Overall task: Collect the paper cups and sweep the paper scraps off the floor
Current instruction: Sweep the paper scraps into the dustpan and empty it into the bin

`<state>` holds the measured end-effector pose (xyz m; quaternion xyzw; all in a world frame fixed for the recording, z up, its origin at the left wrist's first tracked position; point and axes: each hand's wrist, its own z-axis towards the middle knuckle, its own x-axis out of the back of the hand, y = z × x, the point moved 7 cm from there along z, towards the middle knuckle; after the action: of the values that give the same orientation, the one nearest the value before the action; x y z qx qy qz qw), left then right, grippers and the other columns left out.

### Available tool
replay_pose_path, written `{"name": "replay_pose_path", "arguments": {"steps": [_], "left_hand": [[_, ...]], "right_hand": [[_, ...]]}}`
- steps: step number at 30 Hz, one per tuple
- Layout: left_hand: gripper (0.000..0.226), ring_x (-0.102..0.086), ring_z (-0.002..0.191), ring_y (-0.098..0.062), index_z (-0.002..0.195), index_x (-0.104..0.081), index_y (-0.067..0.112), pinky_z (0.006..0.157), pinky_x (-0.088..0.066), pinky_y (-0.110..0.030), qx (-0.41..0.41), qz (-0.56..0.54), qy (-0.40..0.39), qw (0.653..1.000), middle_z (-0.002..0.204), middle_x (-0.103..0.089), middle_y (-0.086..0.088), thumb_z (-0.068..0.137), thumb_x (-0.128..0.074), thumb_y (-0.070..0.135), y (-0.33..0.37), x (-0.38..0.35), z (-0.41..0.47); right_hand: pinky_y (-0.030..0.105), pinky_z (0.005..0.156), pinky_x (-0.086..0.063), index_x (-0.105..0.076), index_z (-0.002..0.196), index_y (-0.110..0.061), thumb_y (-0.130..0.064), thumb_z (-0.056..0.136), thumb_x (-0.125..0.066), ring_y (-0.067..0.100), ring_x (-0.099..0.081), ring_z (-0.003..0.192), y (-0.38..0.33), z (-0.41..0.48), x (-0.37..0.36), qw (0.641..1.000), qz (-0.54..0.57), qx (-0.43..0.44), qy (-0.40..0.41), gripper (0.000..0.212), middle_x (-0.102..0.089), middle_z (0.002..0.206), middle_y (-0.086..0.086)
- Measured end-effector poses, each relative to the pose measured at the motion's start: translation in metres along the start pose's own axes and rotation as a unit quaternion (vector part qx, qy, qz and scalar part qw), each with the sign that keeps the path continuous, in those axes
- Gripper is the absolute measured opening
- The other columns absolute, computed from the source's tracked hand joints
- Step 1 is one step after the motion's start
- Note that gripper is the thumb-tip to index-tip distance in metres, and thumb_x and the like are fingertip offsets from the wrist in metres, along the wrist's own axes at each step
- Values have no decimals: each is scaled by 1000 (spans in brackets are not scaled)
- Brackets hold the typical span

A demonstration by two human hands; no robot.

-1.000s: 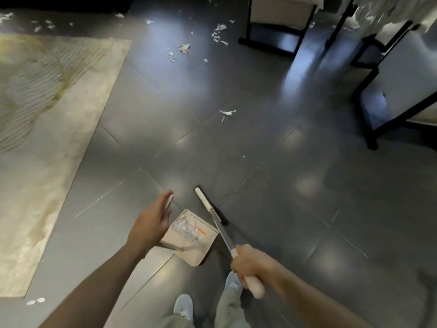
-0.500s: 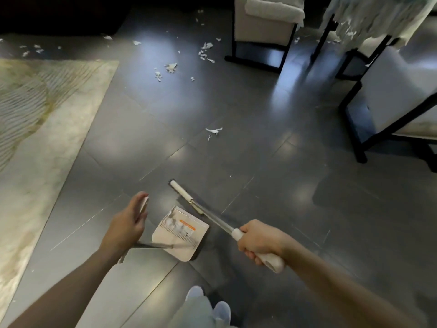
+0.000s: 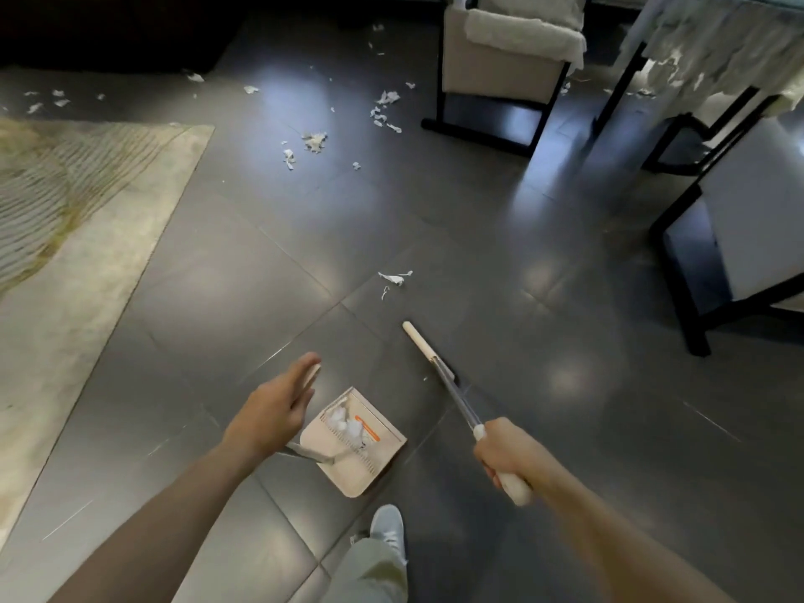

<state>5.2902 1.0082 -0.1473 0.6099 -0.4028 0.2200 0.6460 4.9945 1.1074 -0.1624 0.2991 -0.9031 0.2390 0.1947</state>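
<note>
Broom handle (image 3: pixel 454 396) inside curled right hand (image 3: pixel 507 454)

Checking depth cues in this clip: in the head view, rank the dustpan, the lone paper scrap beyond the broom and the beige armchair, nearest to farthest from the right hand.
From the right hand, which grips the broom:
1. Dustpan, just to its left.
2. Lone paper scrap, ahead on the tiles.
3. Beige armchair, far ahead at the top.

The floor (image 3: pixel 500 254) is dark tile, smooth and shiny, and the rug (image 3: pixel 87 272) looks like dull cloth. The dustpan (image 3: pixel 348 472) is smooth cream plastic, the broom (image 3: pixel 452 396) has a shiny metal pole with white plastic ends, and the paper scraps (image 3: pixel 393 278) look crumpled.
</note>
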Motion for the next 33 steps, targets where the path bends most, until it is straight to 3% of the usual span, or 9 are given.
{"name": "replay_pose_path", "arguments": {"steps": [2,4,6,10,18,27,30,33], "left_hand": [[44,-65,98,-35,134,-49,16,79,-49,-37,-6,7,3,1000,110,-68,-13,92,-58,13,5,0,23],[44,-66,97,-35,134,-48,16,79,-50,-39,8,4,17,1000,109,-69,-13,91,-58,12,4,2,39],[42,-67,90,-36,132,-49,14,74,-49,-36,18,-2,35,999,102,-70,-14,91,-58,9,6,3,49],[41,-66,92,-36,130,-49,16,75,-48,-38,28,-18,26,999,103,-69,-14,91,-58,8,14,3,76],[39,-65,98,-39,127,-49,17,78,-48,-40,87,-39,39,995,104,-69,-16,91,-58,7,2,25,137],[40,-65,87,-42,129,-47,15,76,-49,-45,151,-40,101,983,98,-67,-20,91,-57,7,7,29,254],[42,-65,86,-42,132,-45,18,75,-48,-45,176,-28,108,978,97,-67,-19,92,-56,10,8,34,297],[43,-64,90,-42,134,-44,20,76,-48,-44,190,-12,106,976,102,-67,-18,93,-55,15,8,32,332]], "right_hand": [[29,63,-51,-53,100,-1,-5,87,-45,27,-66,69,-17,9,-8,998,-34,-5,-44,16,-67,80,14],[30,66,-49,-54,103,-3,-8,87,-43,25,-63,72,-33,10,-19,994,-60,0,-88,20,-65,79,11],[30,65,-49,-57,96,-6,-9,85,-45,21,-59,64,-47,5,-26,989,-58,-13,-132,16,-62,73,9],[17,39,-38,-52,84,-5,-4,86,-48,7,-44,34,-69,3,2,968,140,-62,-198,5,-50,43,-1],[14,35,-34,-58,95,0,-1,88,-50,6,-41,33,-124,18,106,979,114,-17,-171,11,-48,54,4],[15,36,-36,-59,93,0,0,85,-49,9,-42,31,-201,169,238,992,85,33,-86,13,-47,42,2],[19,39,-39,-60,98,2,-1,85,-47,12,-44,33,-225,219,271,997,17,55,-59,19,-50,48,5],[24,43,-43,-58,89,0,-4,83,-44,17,-50,39,-250,263,297,990,-94,92,-40,16,-56,55,8]]}}
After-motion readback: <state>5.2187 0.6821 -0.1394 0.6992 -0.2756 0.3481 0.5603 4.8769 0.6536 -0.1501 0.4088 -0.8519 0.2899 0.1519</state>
